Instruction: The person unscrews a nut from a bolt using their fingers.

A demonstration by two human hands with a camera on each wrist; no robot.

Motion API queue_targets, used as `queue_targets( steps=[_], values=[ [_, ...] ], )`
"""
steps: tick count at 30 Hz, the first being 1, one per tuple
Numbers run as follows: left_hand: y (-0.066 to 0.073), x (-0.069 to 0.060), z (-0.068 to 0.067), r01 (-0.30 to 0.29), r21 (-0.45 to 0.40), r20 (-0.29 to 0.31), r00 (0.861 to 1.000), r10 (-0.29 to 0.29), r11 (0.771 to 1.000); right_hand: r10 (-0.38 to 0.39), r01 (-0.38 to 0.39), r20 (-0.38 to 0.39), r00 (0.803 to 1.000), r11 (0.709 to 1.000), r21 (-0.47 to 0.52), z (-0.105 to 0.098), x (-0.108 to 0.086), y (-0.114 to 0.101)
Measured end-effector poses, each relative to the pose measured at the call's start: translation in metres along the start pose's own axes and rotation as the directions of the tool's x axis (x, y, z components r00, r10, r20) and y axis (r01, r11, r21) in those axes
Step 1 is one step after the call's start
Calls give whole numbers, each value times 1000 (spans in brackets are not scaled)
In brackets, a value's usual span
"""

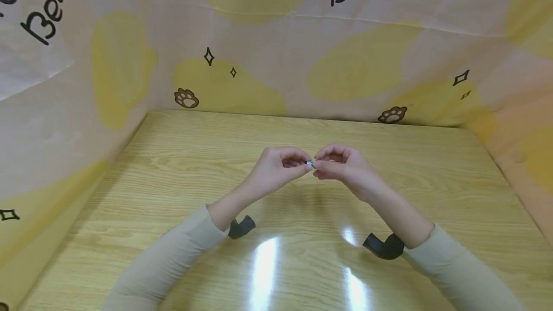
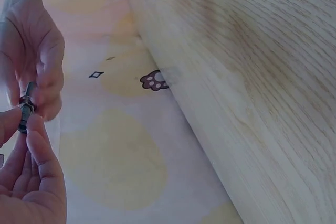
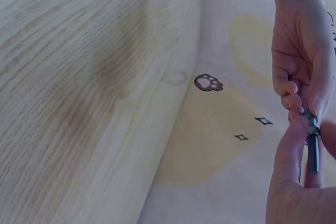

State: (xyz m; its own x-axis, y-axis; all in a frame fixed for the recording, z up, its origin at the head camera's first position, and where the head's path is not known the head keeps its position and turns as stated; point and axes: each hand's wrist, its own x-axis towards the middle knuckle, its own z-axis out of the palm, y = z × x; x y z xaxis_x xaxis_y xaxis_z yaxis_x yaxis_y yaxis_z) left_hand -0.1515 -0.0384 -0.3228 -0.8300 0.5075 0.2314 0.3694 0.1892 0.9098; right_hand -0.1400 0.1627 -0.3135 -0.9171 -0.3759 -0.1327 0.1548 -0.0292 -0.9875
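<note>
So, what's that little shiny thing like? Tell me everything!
The little shiny thing looks like greyish metal: a short, slim rod with a wider ring-like part around it. Above the wooden table, the left hand and the right hand pinch it, partly hiding it. It lies lengthwise between them. Finer details are too small to tell.

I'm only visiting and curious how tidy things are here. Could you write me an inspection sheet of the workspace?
Surface: wood-grained table, reflecting light on its near side.
Job's things: one small, metallic-looking part, held above the table.
Clutter: nothing seen.
Grippers: bare hands; left hand and right hand both pinch the part.
Cables: nothing seen.
Surroundings: pale and yellow patterned backdrop behind and beside the table; a black piece by each wrist.
</note>
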Motion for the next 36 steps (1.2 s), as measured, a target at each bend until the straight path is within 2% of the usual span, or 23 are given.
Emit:
queue_targets(
  steps=[4,10,17,24,27,31,36],
  values=[
    [0,0,0,0,0,-3,1000,0,1000,-37,37,-3,999,999,-27,-1,-2,-2],
    [0,0,1,-9,-4,-2,1000,9,1000,-7,6,-36,999,999,-42,0,-2,-3],
    [2,0,1,9,-14,-10,1000,-9,1000,-73,73,-24,997,997,-13,-1,-4,-2],
    [2,-1,-1,-2,-3,-10,1000,2,1000,-11,9,-63,998,1000,-28,0,-3,-3],
    [2,-3,-3,-2,-7,-14,1000,2,1000,-15,14,-51,999,1000,-18,1,-3,-1],
    [2,-3,-4,13,-19,-21,1000,-13,1000,-61,62,-26,998,998,6,1,-3,0],
    [3,-1,-4,25,-37,-16,1000,-25,999,-82,82,-12,997,996,-19,-2,-4,-2]
  ],
)
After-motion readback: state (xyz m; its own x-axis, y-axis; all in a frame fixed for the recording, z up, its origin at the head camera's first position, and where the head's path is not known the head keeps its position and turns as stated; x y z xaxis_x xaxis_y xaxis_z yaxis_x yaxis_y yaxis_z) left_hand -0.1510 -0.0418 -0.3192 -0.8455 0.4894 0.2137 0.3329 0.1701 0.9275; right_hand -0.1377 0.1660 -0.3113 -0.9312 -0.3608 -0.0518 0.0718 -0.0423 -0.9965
